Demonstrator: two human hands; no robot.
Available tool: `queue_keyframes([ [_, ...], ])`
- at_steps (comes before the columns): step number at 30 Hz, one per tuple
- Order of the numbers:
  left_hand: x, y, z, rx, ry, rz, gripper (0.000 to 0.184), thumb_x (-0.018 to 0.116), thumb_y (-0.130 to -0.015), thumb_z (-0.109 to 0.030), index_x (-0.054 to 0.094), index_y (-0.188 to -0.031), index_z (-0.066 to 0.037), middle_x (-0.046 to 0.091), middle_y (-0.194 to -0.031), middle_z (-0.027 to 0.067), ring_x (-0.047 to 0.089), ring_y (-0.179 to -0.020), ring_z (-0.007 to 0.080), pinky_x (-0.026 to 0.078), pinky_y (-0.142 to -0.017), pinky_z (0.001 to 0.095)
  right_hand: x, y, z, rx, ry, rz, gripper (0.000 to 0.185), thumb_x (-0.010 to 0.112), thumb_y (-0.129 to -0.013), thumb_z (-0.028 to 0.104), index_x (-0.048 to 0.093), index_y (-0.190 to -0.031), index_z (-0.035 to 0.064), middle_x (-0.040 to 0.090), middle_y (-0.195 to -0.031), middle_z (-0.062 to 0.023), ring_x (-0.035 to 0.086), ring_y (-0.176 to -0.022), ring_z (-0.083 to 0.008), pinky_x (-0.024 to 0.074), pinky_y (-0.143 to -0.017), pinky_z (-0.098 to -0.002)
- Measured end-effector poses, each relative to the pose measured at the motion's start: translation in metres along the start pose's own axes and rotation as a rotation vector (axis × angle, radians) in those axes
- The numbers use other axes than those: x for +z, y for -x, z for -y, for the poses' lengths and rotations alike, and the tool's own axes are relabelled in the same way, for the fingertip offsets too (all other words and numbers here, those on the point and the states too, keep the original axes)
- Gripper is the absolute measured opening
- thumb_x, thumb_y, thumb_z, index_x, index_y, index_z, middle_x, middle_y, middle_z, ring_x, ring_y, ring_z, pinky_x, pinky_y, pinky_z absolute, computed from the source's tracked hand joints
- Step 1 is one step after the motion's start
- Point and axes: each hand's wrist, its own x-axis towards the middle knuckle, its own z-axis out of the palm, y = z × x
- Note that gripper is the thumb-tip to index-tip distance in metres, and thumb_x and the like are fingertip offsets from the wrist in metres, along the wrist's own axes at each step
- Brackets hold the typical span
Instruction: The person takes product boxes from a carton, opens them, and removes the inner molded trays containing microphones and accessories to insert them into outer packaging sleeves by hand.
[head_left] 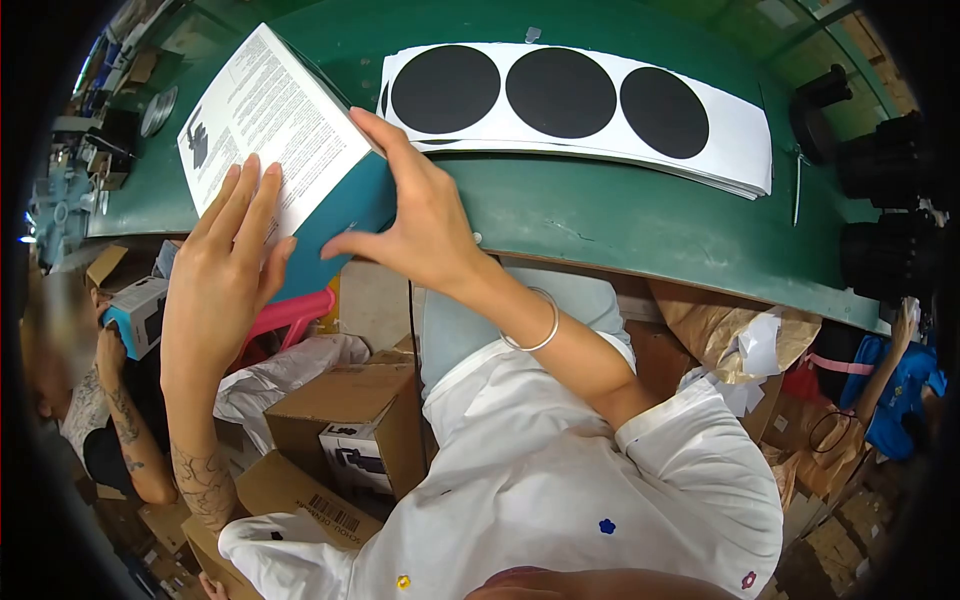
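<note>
A white and teal box [335,185] with printed text and a small picture on its white face is tilted over the left part of the green table [580,220]. My left hand [225,250] lies flat against the white face, fingers stretched out and spread. My right hand [415,210] grips the box at its right edge, with the thumb on the teal side and the fingers by the top corner. To the right of the box is a stack of white sheets [612,95] printed with large black circles.
An open cardboard box [340,405] with a smaller printed box inside stands below the table edge. At the left, a co-worker's hand [110,345] holds a similar box [140,315]. Black cylindrical objects [880,165] stand at the right, near another person's arm [885,370].
</note>
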Motion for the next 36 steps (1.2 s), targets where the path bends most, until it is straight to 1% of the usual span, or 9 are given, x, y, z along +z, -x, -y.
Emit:
queue_keyframes([
  [4,-0.006,-0.003,0.003,0.048,-0.026,-0.038,0.054,0.065,-0.082,-0.005,0.05,-0.134,-0.002,0.052,-0.132,0.0245,0.054,-0.119,0.0409,0.048,-0.095,0.0446,-0.004,-0.01,0.005,0.023,-0.053,-0.049,0.09,0.092,-0.049,0.017,0.053,-0.128,0.0016,0.067,-0.11,-0.0196,0.067,-0.102,-0.0273,0.0531,-0.087,-0.0335],
  [9,-0.045,-0.012,0.016,-0.017,0.155,-0.006,0.041,0.053,-0.093,-0.009,0.05,-0.132,0.001,0.055,-0.129,0.0249,0.055,-0.116,0.0417,0.046,-0.096,0.0417,-0.001,-0.033,0.031,0.01,-0.094,-0.15,0.072,0.091,-0.052,0.013,0.063,-0.117,-0.0025,0.071,-0.099,-0.0181,0.071,-0.092,-0.0234,0.0557,-0.081,-0.0307],
  [11,-0.058,-0.019,0.021,-0.002,0.217,-0.013,0.038,0.045,-0.098,-0.014,0.051,-0.13,0.004,0.058,-0.123,0.0262,0.059,-0.108,0.0412,0.046,-0.092,0.0385,-0.004,-0.045,0.042,0.027,-0.063,-0.132,0.071,0.09,-0.052,0.014,0.063,-0.116,-0.0032,0.071,-0.099,-0.0181,0.071,-0.093,-0.0234,0.0557,-0.082,-0.0308],
  [14,-0.066,-0.023,0.029,-0.069,0.316,0.011,0.037,0.045,-0.098,-0.013,0.052,-0.129,0.004,0.06,-0.118,0.0271,0.061,-0.099,0.0394,0.047,-0.088,0.0374,-0.007,-0.056,0.053,0.076,-0.035,-0.101,0.07,0.09,-0.053,0.015,0.063,-0.115,-0.0028,0.071,-0.099,-0.0182,0.07,-0.094,-0.0237,0.0556,-0.084,-0.0317],
  [17,-0.067,-0.025,0.033,-0.045,0.342,-0.016,0.036,0.044,-0.098,-0.013,0.053,-0.128,0.006,0.061,-0.113,0.0281,0.062,-0.093,0.0388,0.047,-0.085,0.0367,-0.007,-0.064,0.058,0.113,-0.031,-0.083,0.069,0.089,-0.054,0.016,0.064,-0.115,-0.0022,0.071,-0.1,-0.0182,0.07,-0.095,-0.0241,0.0553,-0.085,-0.0326],
  [29,-0.07,-0.029,0.038,-0.006,0.329,-0.034,0.037,0.042,-0.098,-0.013,0.053,-0.126,0.008,0.061,-0.109,0.03,0.061,-0.09,0.0422,0.048,-0.082,0.0388,-0.01,-0.071,0.068,0.197,-0.012,-0.036,0.069,0.089,-0.054,0.016,0.064,-0.116,-0.0008,0.07,-0.104,-0.0177,0.069,-0.099,-0.025,0.0537,-0.09,-0.0337],
  [32,-0.071,-0.027,0.038,-0.044,0.371,-0.014,0.037,0.043,-0.099,-0.016,0.054,-0.127,0.006,0.062,-0.114,0.0268,0.063,-0.098,0.0374,0.048,-0.088,0.0381,-0.01,-0.07,0.066,0.192,-0.019,-0.039,0.069,0.089,-0.055,0.014,0.063,-0.116,-0.0017,0.07,-0.105,-0.018,0.068,-0.101,-0.0244,0.0529,-0.091,-0.0336],
  [35,-0.067,-0.019,0.067,-0.08,0.863,-0.048,0.043,0.045,-0.099,-0.025,0.053,-0.131,0.003,0.06,-0.126,0.022,0.056,-0.118,0.031,0.041,-0.1,0.038,-0.01,-0.066,0.063,0.191,-0.049,-0.043,0.067,0.089,-0.056,0.011,0.062,-0.116,-0.0036,0.069,-0.107,-0.0186,0.067,-0.102,-0.0233,0.0521,-0.092,-0.0333],
  [36,-0.064,-0.019,0.073,-0.088,0.87,-0.104,0.047,0.046,-0.098,-0.029,0.051,-0.133,0.002,0.056,-0.131,0.0204,0.05,-0.123,0.0292,0.037,-0.104,0.0385,-0.01,-0.065,0.06,0.188,-0.068,-0.041,0.067,0.089,-0.056,0.011,0.062,-0.116,-0.0042,0.069,-0.108,-0.0187,0.067,-0.102,-0.023,0.0519,-0.092,-0.0331],
])
